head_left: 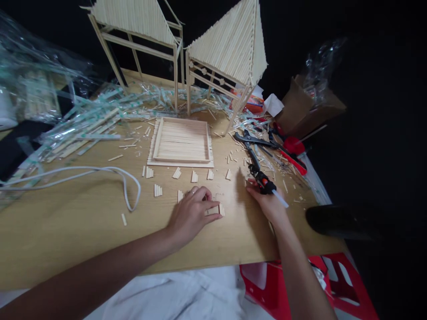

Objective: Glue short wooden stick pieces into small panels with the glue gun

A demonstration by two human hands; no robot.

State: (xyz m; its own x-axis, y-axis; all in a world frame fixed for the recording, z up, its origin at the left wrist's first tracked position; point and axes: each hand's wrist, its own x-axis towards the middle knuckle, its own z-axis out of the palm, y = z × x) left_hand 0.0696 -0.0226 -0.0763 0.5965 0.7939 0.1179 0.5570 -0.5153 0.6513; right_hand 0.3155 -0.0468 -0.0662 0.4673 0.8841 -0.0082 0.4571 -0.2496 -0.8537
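Note:
My left hand (193, 206) reaches over the table's middle, with thumb and forefinger pinched on a small cluster of wooden sticks (222, 210) at the tabletop. To its right, my right hand (271, 205) is closed around a black and orange hot glue gun (264, 183). A translucent glue stick (280, 198) sticks out of the gun's back, above my wrist. The gun's body hides most of those fingers. Similar stepped stick clusters (194, 176) lie in loose rows beyond my left hand, one of them (180, 196) partly covered by it.
Behind the clusters lies a stick-built tray (182, 163). Two roofed stick models (133, 44) (227, 49) stand at the back among plastic wrappers (100, 100). Pliers (256, 141) and stick scraps are at right, near a cardboard box (296, 104). A white cable (128, 191) loops at left.

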